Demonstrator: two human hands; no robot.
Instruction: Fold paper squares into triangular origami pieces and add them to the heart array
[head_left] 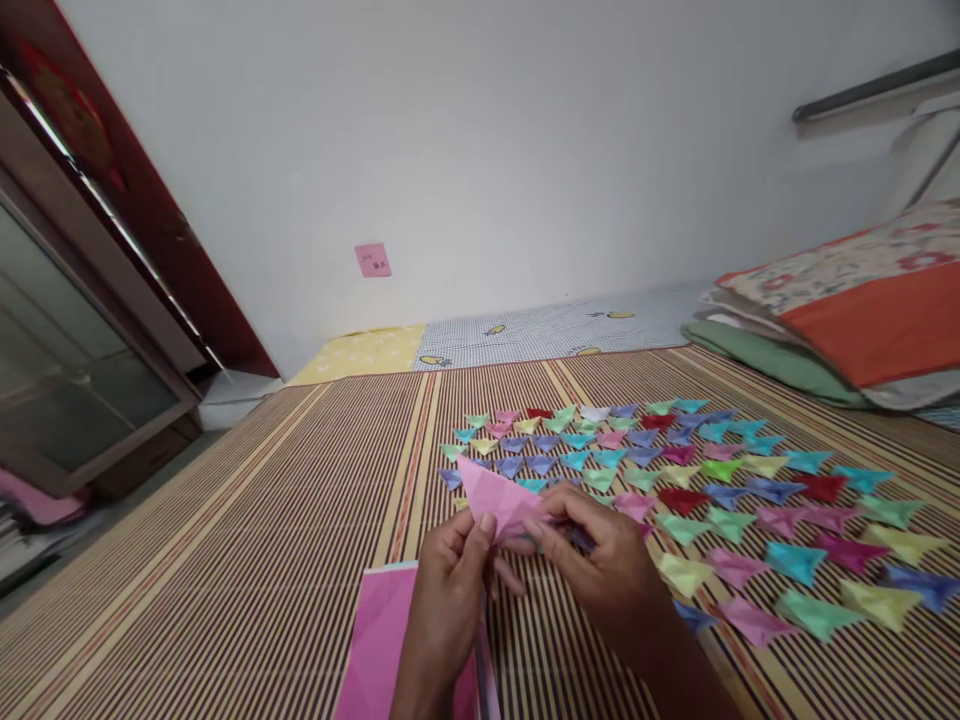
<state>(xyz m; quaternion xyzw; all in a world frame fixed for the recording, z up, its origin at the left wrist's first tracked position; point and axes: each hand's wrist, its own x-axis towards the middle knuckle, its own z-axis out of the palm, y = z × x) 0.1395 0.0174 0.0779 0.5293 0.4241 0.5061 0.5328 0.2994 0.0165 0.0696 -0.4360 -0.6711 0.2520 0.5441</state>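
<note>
A folded pink paper (491,493) is held up between both hands over the striped mat (300,520). My left hand (457,560) pinches its lower left edge between thumb and fingers. At its right corner, my right hand (592,545) grips the paper with thumb and fingertips. Beneath my left forearm lies a stack of pink paper sheets (379,630), partly covered by the arm. Rows of small folded paper pieces (681,500) in several colours spread over the mat, beyond and to the right of my hands.
Folded bedding (877,300) with an orange band lies at the right, by the white wall (525,150). A pink note (373,260) is on that wall. Patterned cloth (517,335) runs along the mat's far edge. A glass-panelled cabinet (67,350) stands at the left.
</note>
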